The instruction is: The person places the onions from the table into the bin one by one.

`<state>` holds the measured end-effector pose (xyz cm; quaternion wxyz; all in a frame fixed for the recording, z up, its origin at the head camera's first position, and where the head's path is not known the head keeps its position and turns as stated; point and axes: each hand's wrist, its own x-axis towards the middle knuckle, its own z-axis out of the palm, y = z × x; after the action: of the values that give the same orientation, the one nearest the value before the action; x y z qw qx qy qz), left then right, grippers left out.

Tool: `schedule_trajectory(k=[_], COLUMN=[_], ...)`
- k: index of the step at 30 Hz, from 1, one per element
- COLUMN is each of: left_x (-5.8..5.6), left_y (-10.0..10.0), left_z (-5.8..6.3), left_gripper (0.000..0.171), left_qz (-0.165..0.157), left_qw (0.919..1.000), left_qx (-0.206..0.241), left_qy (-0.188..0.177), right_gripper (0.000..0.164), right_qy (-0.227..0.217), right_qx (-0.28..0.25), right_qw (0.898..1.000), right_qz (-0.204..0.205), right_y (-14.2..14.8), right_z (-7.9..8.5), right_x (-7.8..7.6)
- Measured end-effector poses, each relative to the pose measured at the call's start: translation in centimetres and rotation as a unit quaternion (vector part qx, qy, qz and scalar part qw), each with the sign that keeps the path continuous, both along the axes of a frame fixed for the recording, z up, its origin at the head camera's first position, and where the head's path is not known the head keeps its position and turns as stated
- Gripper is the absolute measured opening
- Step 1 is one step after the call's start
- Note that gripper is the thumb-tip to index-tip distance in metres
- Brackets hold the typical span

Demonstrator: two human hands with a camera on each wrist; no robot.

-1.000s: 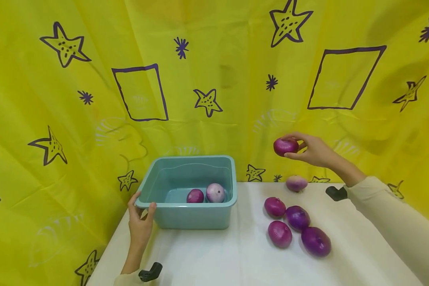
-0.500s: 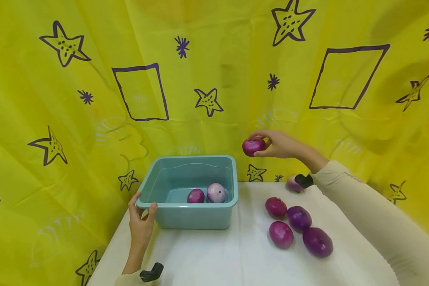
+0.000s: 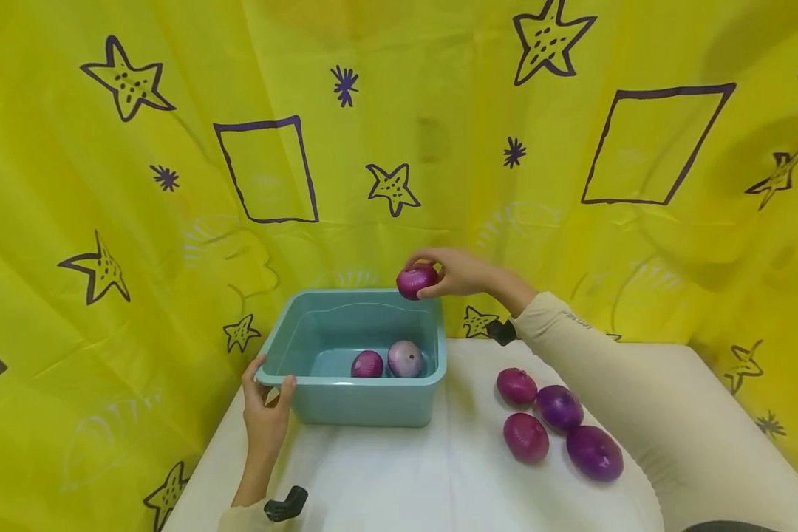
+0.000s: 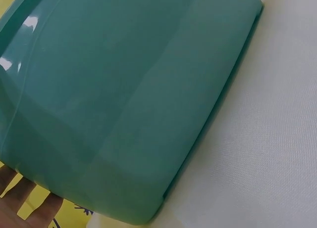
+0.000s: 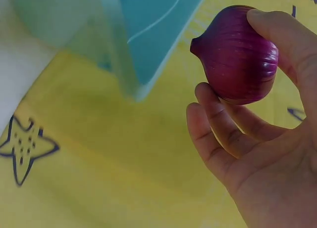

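Observation:
A red onion (image 3: pixel 415 282) is pinched between the thumb and fingers of my right hand (image 3: pixel 462 273), held just above the back right corner of a teal plastic tub (image 3: pixel 359 405). The right wrist view shows the same onion (image 5: pixel 237 57), with the pointed tip free of the hand (image 5: pixel 277 163). My left hand (image 3: pixel 266 421) grips the tub's front left corner by the rim, the thumb over the front edge. In the left wrist view, its fingers (image 4: pixel 44 210) appear beside the tub wall (image 4: pixel 133 99). Inside the tub lie a purple onion (image 3: pixel 367 364) and a paler onion (image 3: pixel 406 359).
Several red onions lie grouped on the white tabletop (image 3: pixel 399 473) right of the tub, among them a dark one (image 3: pixel 595 453) and a redder one (image 3: pixel 526 438). My right sleeve (image 3: pixel 612 384) passes over the table beside them. A yellow patterned curtain (image 3: pixel 346 244) hangs behind.
My right hand has carried the onion leftward, from above the loose onions to over the tub's back right corner. My left hand has stayed on the rim.

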<state>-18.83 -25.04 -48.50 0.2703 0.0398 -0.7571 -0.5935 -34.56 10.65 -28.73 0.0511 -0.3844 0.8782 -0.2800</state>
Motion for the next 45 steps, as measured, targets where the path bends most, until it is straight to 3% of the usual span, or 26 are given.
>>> schedule_trajectory(k=[9, 17, 32, 45], left_x=[0.0, -0.2, -0.2, -0.1], left_y=[0.1, 0.3, 0.4, 0.0], left_z=[-0.3, -0.4, -0.1, -0.2], left_gripper=[0.066, 0.066, 0.065, 0.065], left_qz=[0.006, 0.003, 0.002, 0.004], left_qw=[1.0, 0.9999, 0.9999, 0.9998], left_qx=[0.005, 0.003, -0.011, -0.004], left_qy=[0.005, 0.01, 0.007, 0.017], right_gripper=[0.05, 0.049, 0.048, 0.075], right_qy=[-0.022, -0.04, -0.027, -0.012], right_qx=[0.013, 0.027, 0.051, 0.046], right_qw=[0.999, 0.998, 0.998, 0.998], right_qz=[0.025, 0.038, 0.038, 0.051], right_y=[-4.8, -7.3, -8.7, -9.3], right_z=[-1.5, -3.0, -4.6, -4.6], right_x=[-0.7, -0.8, -1.1, -1.4])
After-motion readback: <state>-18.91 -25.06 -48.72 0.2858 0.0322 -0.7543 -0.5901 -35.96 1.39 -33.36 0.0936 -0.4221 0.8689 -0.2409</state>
